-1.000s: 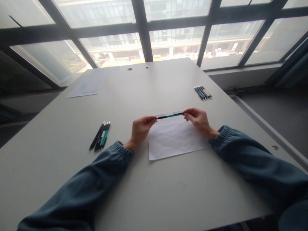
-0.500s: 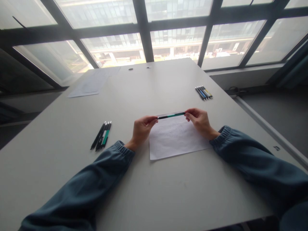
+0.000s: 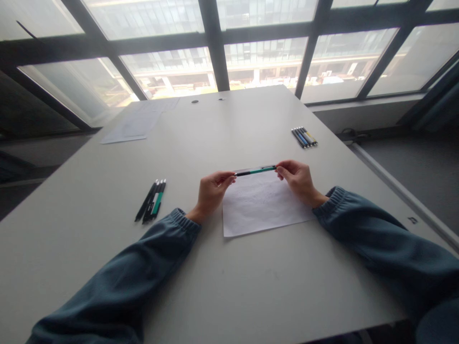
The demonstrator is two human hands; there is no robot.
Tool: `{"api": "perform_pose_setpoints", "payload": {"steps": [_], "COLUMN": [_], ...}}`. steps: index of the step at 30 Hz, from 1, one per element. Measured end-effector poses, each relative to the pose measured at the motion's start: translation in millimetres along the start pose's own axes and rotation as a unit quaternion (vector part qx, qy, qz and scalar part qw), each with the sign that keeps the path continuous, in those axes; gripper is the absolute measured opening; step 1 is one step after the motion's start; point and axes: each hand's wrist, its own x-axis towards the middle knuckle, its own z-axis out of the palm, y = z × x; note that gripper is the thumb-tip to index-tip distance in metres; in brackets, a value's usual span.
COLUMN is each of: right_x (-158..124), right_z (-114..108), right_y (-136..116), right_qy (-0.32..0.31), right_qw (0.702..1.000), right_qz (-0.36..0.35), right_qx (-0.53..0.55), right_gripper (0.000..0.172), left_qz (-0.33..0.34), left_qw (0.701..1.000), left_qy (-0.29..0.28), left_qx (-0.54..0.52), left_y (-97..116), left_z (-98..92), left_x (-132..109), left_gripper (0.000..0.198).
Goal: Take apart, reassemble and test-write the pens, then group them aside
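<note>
A black and green pen is stretched level between my two hands, above the far edge of a white sheet of paper. My left hand pinches its black end between thumb and fingers. The green end, with a clip showing on top, is pinched by my right hand. To the left of my left hand lies a group of several pens, mostly black, one with a green section. Farther back on the right, several pens with black, blue and yellow parts lie side by side.
The white table reaches toward large windows. Other papers lie at its far left. A round dark-rimmed spot and a small object are near the far edge. A small dark mark is by the right edge.
The pen has turned slightly about its length, so its clip now shows more clearly near my right hand. Both hands keep their grip in nearly the same place.
</note>
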Motion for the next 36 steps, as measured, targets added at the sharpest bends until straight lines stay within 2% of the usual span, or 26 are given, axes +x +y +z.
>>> {"api": "perform_pose_setpoints", "payload": {"steps": [14, 23, 36], "right_x": [-0.3, -0.3, 0.9], "right_z": [1.7, 2.3, 0.9], "right_y": [-3.2, -2.6, 2.5], "right_qy": [0.007, 0.009, 0.007], "right_qw": [1.0, 1.0, 0.999], "right_qz": [-0.013, -0.021, -0.029], "right_qx": [-0.011, -0.005, -0.022], "right_gripper": [0.033, 0.027, 0.033], "left_qz": [0.018, 0.019, 0.017], "left_qw": [1.0, 1.0, 1.0], "left_qy": [0.002, 0.001, 0.003], "left_qx": [0.015, 0.018, 0.019], "left_y": [-1.2, -1.3, 0.6], "left_z": [-1.3, -1.6, -1.3], "left_x": [0.3, 1.2, 0.9], "left_gripper": [0.035, 0.035, 0.036]}}
